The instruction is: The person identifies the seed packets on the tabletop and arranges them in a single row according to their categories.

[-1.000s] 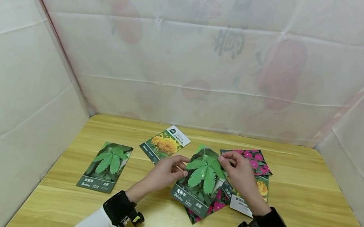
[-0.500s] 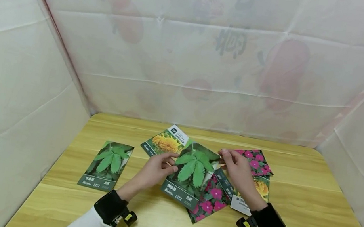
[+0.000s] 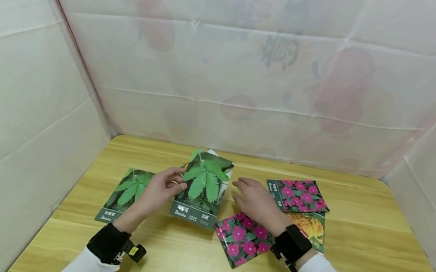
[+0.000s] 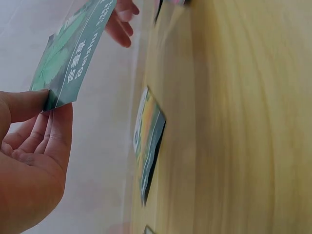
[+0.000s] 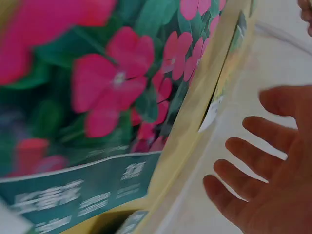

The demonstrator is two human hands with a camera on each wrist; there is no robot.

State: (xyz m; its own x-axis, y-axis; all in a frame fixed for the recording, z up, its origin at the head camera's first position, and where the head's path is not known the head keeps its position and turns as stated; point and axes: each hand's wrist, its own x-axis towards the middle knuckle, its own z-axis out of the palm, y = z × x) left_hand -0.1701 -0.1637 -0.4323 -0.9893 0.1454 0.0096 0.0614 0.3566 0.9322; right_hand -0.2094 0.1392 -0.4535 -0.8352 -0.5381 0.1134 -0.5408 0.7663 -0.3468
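My left hand [image 3: 161, 189] pinches a seed packet with green fern-like leaves [image 3: 202, 189] between thumb and fingers, near its left edge. The left wrist view shows the packet [image 4: 63, 58] raised off the table. My right hand [image 3: 256, 202] holds nothing. Its fingers [image 5: 248, 156] are spread and loosely bent in the right wrist view. Beneath that hand lies a pink-flower packet [image 3: 241, 241], partly covered by it. A yellow-flower packet [image 4: 148, 146] lies on the table, mostly hidden behind the held packet in the head view.
Another green-leaf packet [image 3: 126, 195] lies at the left, partly behind the left hand. At the right, a second pink-flower packet [image 3: 303, 196] overlaps a yellow-flower packet [image 3: 310, 228]. Pale fabric walls [image 3: 228, 75] enclose the wooden table [image 3: 187, 265] at the back and sides.
The left hand has carried the green-leaf packet leftward, over the yellow-flower packet. The right hand has let go of it and moved left, above the lower pink-flower packet.
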